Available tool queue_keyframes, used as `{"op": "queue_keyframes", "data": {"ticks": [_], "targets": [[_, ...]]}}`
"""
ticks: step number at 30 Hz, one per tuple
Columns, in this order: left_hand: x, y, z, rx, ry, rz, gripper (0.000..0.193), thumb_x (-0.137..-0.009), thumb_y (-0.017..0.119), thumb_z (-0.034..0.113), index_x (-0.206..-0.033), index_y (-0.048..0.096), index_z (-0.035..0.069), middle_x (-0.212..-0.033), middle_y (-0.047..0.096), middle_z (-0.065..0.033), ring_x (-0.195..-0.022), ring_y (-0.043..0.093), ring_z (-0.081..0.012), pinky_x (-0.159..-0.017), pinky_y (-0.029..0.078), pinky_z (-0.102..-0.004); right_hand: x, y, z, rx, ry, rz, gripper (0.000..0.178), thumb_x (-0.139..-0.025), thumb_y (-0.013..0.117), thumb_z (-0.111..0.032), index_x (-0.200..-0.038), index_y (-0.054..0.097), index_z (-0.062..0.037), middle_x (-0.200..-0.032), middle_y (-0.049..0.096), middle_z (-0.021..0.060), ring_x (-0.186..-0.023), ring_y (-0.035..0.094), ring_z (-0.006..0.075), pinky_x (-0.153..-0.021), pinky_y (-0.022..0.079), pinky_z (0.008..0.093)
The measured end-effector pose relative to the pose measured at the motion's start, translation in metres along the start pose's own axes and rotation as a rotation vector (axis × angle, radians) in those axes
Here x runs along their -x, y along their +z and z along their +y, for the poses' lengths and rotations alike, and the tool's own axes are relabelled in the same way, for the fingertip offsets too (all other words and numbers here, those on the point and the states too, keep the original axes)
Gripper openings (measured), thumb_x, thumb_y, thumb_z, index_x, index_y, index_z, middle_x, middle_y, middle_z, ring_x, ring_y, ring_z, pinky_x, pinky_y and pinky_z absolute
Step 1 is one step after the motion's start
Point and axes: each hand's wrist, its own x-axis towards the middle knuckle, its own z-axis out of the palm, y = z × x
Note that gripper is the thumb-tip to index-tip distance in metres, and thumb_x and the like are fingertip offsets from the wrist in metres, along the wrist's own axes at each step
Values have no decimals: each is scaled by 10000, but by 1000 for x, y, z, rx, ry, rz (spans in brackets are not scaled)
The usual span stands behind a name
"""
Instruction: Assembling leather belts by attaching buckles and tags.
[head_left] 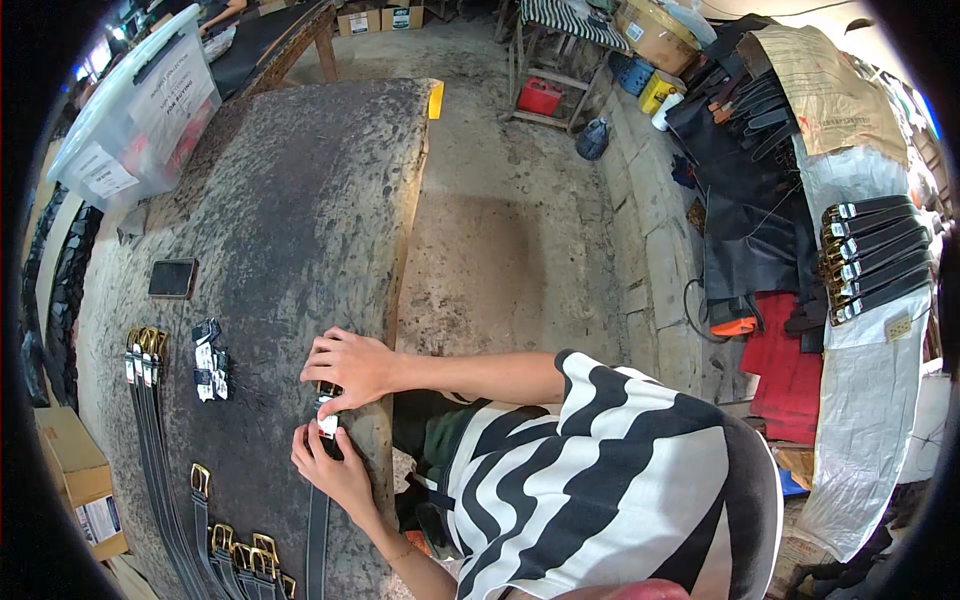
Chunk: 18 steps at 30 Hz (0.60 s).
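A dark belt (317,540) with pale edge stitching lies lengthwise on the worktable (300,140), near the edge by my body. My right hand (352,364) is over its buckle end, fingers curled and thumb pressed on a small white tag (328,424). Just below, my left hand (335,468) grips the belt, its thumb beside the tag. A bit of the buckle (328,388) shows under my right hand; the rest is hidden. Left of my hands lies a pile of black-and-white tags (210,365) with dark strings.
Tagged belts with brass buckles (147,345) and more buckled belts (240,555) lie on the table. A phone (173,278) and a clear plastic bin (140,115) are farther off. Several belts (880,255) rest on a covered surface at right. A stool (565,75) stands beyond.
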Motion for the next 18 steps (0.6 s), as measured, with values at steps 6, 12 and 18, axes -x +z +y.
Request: {"op": "queue_keyframes", "data": {"ticks": [6, 12, 18], "targets": [[-2, -2, 3, 4, 0, -13, 368, -941, 663, 252, -1228, 625, 25, -1281, 571, -162, -1157, 529, -375, -982, 414, -509, 1, -1, 1, -1, -12, 21, 659, -795, 707, -634, -1103, 690, -51, -1110, 691, 63, -1089, 583, 260, -1001, 412, 426], [0, -2, 0, -2, -19, -18, 368, -939, 665, 240, -1234, 624, 25, -1305, 566, -169, -1173, 528, -376, -999, 409, -510, 1, 1, 1, -20, -17, 25, 644, -802, 710, -620, -1093, 690, -47, -1098, 691, 67, -1080, 587, 265, -1008, 411, 435], [0, -2, 2, 2, -37, -26, 372, -931, 679, 229, -1240, 629, 28, -1313, 565, -169, -1185, 527, -376, -1002, 409, -508, 1, 1, 2, -36, -15, 33, 615, -819, 705, -596, -1085, 687, -42, -1091, 688, 68, -1075, 588, 271, -1016, 410, 445]]}}
